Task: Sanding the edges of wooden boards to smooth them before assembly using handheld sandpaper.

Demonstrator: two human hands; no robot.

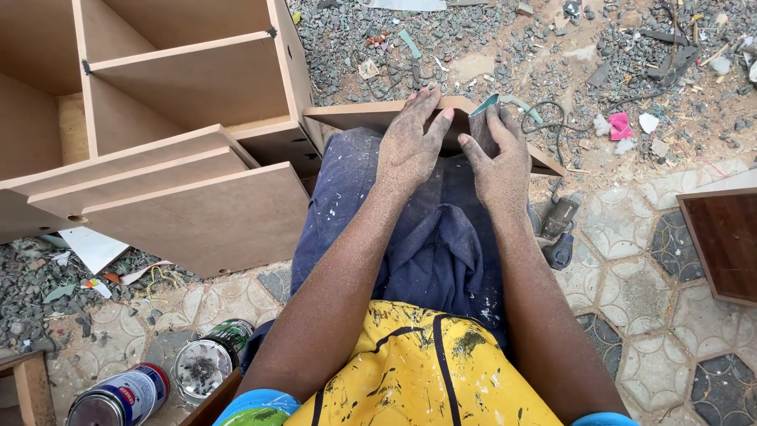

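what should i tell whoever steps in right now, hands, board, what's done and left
Left hand: flat on the brown board lying across the knees, fingers over its far edge.
Right hand: on the same board, pressing a small piece of sandpaper against the edge.
Both hands are dusty, so some sanding appears done; how much of the edge is finished cannot be told.
The shelf unit lies on its side at the left; cans stand on the tiled floor at lower left.
Probably left: the rest of the edge.
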